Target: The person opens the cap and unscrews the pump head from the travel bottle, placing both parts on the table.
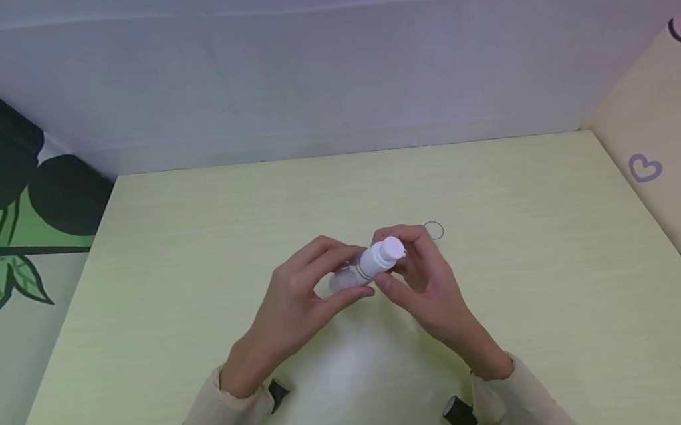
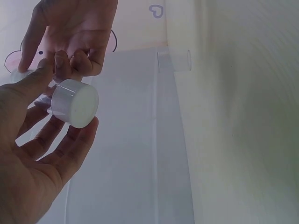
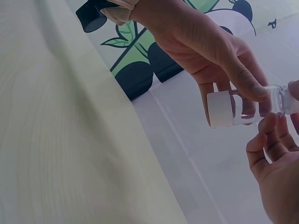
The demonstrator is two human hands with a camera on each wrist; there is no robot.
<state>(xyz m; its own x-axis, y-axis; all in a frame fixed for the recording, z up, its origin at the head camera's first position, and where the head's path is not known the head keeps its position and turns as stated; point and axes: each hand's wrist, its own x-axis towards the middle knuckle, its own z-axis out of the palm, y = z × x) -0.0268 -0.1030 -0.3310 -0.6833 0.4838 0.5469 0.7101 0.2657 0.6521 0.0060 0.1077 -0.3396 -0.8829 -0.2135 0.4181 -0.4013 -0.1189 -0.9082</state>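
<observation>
A small pump bottle (image 1: 373,262) is held tilted above the table, its white pump top up and to the right. My left hand (image 1: 301,289) grips the bottle's clear body between thumb and fingers. In the left wrist view the white base (image 2: 84,106) of the bottle faces the camera. My right hand (image 1: 430,289) is at the neck end, thumb and fingers pinching around the white collar below the pump. The right wrist view has the see-through body, with the white base (image 3: 220,109) at its left end; the pump top is partly out of frame there.
A clear cylindrical cap (image 2: 175,60) stands on the pale table (image 1: 197,217), just beyond my right hand; only its round outline shows in the head view. A grey-white panel (image 1: 329,73) rises at the back, with printed panels at both sides. Black wrist mounts sit by the sleeves.
</observation>
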